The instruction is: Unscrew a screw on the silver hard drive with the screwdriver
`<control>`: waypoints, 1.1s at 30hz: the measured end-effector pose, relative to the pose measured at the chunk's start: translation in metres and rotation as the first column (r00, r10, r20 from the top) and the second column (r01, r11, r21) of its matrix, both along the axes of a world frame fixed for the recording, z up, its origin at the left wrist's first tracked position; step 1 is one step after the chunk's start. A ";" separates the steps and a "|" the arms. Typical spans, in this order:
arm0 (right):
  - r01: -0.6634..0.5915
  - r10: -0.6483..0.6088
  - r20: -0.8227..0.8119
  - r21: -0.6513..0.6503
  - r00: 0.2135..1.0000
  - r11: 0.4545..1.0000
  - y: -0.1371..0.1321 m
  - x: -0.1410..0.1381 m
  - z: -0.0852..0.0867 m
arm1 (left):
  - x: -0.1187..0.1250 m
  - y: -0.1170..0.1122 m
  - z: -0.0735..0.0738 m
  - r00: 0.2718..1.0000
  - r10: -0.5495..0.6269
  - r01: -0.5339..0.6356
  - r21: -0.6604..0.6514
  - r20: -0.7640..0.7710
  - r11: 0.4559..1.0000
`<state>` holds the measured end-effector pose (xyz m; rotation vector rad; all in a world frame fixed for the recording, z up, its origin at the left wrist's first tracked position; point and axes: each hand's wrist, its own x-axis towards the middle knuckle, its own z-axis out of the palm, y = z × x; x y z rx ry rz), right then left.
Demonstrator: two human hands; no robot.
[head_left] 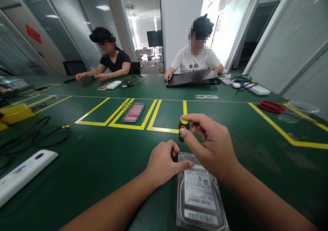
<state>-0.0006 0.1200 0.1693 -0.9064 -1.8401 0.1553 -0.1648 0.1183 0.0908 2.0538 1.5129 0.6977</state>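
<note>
Silver hard drive (pixel 201 193) lies just below the right hand (pixel 214 144), which pinches a black-and-yellow screwdriver (pixel 185 125); beside it, the left hand (pixel 162 161), fingers curled, spreads its thumb over the drive.

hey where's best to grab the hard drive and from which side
Probably by the two long edges of the hard drive, in its near half, from above. It lies flat, label up, and those edges are uncovered there; the left hand and right hand with the screwdriver crowd its far end.
</note>
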 end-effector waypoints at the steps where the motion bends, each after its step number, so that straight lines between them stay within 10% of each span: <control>1: 0.000 0.000 -0.001 -0.002 1.000 1.000 0.000 0.000 0.000 | 0.000 0.000 0.000 1.000 -0.002 0.002 0.002 -0.001 1.000; 33: -0.011 0.011 0.010 0.029 1.000 1.000 0.001 0.003 -0.001 | 0.000 -0.001 0.003 1.000 -0.001 0.002 -0.013 0.022 1.000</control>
